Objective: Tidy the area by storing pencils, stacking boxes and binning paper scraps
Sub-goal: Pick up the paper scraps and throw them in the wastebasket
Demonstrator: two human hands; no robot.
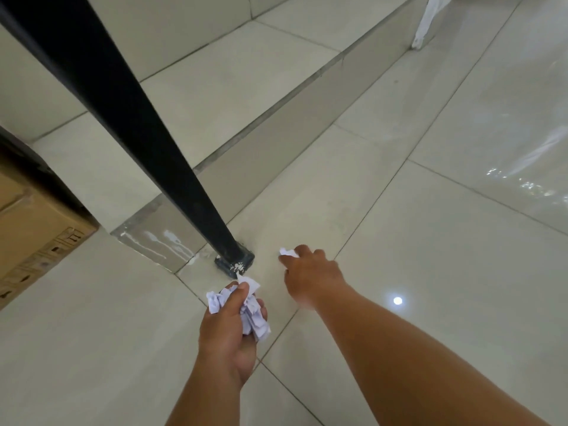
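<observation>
My left hand [229, 330] grips a bunch of crumpled white paper scraps [255, 318] low over the tiled floor, thumb pressed on top of them. My right hand [310, 272] reaches down to the floor just right of a black table leg and pinches a small white paper scrap [287, 253] at its fingertips. The fingers of that hand hide most of the scrap. No pencils or bin are in view.
A black metal table leg [129, 118] slants down to its foot [235, 262] right by both hands. A brown cardboard box [33, 229] sits at the left. A tiled step [276, 142] runs behind. White fabric [428, 20] hangs at the top right.
</observation>
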